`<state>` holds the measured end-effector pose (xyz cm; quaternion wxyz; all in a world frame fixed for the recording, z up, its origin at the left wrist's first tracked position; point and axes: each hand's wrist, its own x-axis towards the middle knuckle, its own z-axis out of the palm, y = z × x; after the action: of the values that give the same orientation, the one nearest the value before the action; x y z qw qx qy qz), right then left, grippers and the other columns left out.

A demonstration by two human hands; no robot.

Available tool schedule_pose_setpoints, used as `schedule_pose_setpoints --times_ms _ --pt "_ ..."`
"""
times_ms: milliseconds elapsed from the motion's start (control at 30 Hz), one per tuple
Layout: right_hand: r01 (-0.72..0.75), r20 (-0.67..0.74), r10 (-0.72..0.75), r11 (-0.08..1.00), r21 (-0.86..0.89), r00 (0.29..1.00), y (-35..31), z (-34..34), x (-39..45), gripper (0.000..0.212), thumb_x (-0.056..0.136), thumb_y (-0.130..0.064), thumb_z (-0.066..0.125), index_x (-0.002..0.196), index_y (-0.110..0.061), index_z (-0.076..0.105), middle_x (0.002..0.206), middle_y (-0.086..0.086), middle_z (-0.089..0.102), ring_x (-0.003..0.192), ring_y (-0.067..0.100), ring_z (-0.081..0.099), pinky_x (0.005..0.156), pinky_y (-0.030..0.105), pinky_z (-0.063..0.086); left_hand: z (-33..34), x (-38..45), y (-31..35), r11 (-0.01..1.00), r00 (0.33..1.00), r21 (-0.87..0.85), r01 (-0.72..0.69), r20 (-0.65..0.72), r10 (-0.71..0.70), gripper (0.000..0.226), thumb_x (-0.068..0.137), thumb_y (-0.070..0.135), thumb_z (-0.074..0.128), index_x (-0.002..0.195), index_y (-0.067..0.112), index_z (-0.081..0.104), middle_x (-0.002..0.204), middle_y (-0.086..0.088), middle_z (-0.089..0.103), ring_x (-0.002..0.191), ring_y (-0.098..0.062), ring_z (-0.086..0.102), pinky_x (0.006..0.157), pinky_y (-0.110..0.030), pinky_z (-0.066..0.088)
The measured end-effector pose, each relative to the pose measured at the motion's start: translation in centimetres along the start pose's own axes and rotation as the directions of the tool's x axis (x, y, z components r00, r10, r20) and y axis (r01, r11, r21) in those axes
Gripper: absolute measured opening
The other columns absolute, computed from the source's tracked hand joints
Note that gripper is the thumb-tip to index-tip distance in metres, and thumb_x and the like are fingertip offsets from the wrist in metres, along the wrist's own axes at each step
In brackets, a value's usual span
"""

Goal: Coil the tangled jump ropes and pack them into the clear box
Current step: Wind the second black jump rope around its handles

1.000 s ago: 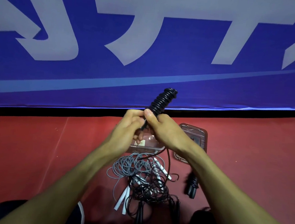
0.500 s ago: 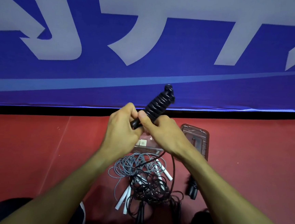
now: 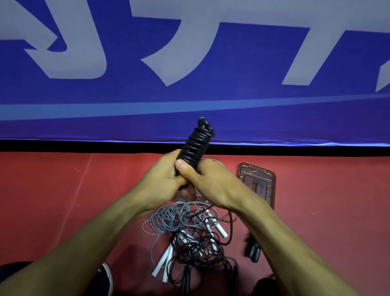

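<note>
Head view shows the left hand [image 3: 163,180] and right hand [image 3: 212,184] both squeezing a black rope bundle [image 3: 195,145] held up over the tangled ropes [image 3: 189,232] on the red floor [image 3: 43,193].

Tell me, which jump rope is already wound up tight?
The black rope held up in both hands: it is wound around its handles. The grey rope and the other black rope lie tangled on the floor.
</note>
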<state>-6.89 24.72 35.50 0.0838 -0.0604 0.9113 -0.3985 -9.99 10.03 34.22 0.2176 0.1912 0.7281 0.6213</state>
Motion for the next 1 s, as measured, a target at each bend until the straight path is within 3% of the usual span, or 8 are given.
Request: schedule_pose_setpoints --times_ms 100,200,300,367,467,667,833,1000 --pt "-0.107 -0.103 0.093 0.984 -0.142 0.990 0.0 -0.2 0.1 0.073 0.092 -0.077 0.031 0.053 -0.019 0.054 0.050 -0.002 0.051 0.059 0.020 0.053 0.067 0.039 0.048 0.1 0.4 -1.0 0.991 0.988 0.131 0.000 -0.151 0.020 0.027 0.093 -0.010 0.047 0.101 0.016 0.052 0.069 -0.012 0.062 0.059 -0.026 0.060 0.060 -0.051 0.054" --pt "-0.089 -0.149 0.065 0.982 -0.164 0.987 -0.1 -0.3 -0.1 0.070 0.097 -0.068 0.038 0.049 -0.017 0.036 0.045 -0.004 0.036 0.048 0.019 0.038 0.055 0.035 0.034 0.0 1.0 -1.3 0.978 0.960 0.206 0.032 -0.279 0.027 0.025 0.096 0.000 0.050 0.096 0.025 0.049 0.068 -0.004 0.055 0.057 -0.017 0.051 0.057 -0.043 0.044" --pt "-0.066 -0.146 0.054 0.995 -0.079 0.988 -0.2 -0.5 -0.1 0.070 0.102 -0.061 0.033 0.053 -0.014 0.046 0.049 -0.001 0.045 0.052 0.021 0.046 0.059 0.037 0.040 0.3 1.1 -0.4 0.991 0.973 -0.124 0.039 -0.222 -0.067 0.012 0.085 0.011 0.054 0.096 0.011 0.052 0.072 -0.004 0.050 0.058 -0.012 0.043 0.053 -0.026 0.036" --pt "-0.080 -0.130 0.076 0.996 -0.032 0.989 -0.3 -0.9 -0.2 0.072 0.104 -0.058 0.026 0.063 -0.009 0.059 0.059 0.005 0.059 0.065 0.024 0.058 0.070 0.039 0.046 0.5 1.0 0.3 0.922 0.986 -0.378 0.084 -0.103 -0.132 0.024 0.090 0.024 0.052 0.105 0.006 0.055 0.074 -0.001 0.051 0.061 -0.010 0.044 0.057 -0.025 0.032" --pt "-0.108 -0.071 0.109 0.994 0.005 0.992 -0.3 -1.3 -0.3 0.056 0.109 -0.040 0.033 0.073 -0.012 0.065 0.067 -0.002 0.061 0.069 0.015 0.059 0.069 0.032 0.043 -0.1 0.6 0.7 0.863 0.987 -0.487 0.133 -0.019 -0.163 0.029 0.104 0.025 0.036 0.111 0.004 0.055 0.074 -0.001 0.056 0.062 -0.012 0.051 0.062 -0.028 0.032" --pt "-0.123 -0.013 0.124 0.991 0.048 0.992 0.2 -1.4 -0.2 0.037 0.103 -0.016 0.044 0.071 -0.020 0.062 0.064 -0.008 0.059 0.050 -0.003 0.050 0.049 0.014 0.035 -0.5 0.5 -0.1 0.993 0.994 -0.117 0.003 -0.110 -0.016 0.006 0.102 0.005 0.050 0.107 0.003 0.053 0.072 0.000 0.060 0.067 -0.009 0.055 0.064 -0.018 0.047" --pt "-0.132 0.080 0.128 0.990 0.048 0.989 0.2 -1.2 -0.2 0.036 0.100 -0.015 0.046 0.071 -0.012 0.066 0.064 0.005 0.070 0.049 0.006 0.060 0.052 0.017 0.044 -0.7 0.3 -0.7 0.995 0.985 0.071 0.066 -0.165 -0.054 0.054 0.070 0.048 0.079 0.105 0.014 0.054 0.088 -0.002 0.074 0.082 -0.025 0.073 0.085 -0.048 0.058" --pt "-0.180 0.165 0.167 0.981 0.065 0.972 0.5 -1.6 -0.1 0.034 0.101 -0.020 0.054 0.072 -0.011 0.070 0.059 0.004 0.067 0.050 0.013 0.059 0.056 0.028 0.051 -0.8 0.7 -0.8 0.960 0.954 0.265 0.094 -0.301 -0.010 0.049 0.075 0.025 0.085 0.100 0.016 0.044 0.090 -0.003 0.065 0.086 -0.028 0.068 0.082 -0.050 0.055"
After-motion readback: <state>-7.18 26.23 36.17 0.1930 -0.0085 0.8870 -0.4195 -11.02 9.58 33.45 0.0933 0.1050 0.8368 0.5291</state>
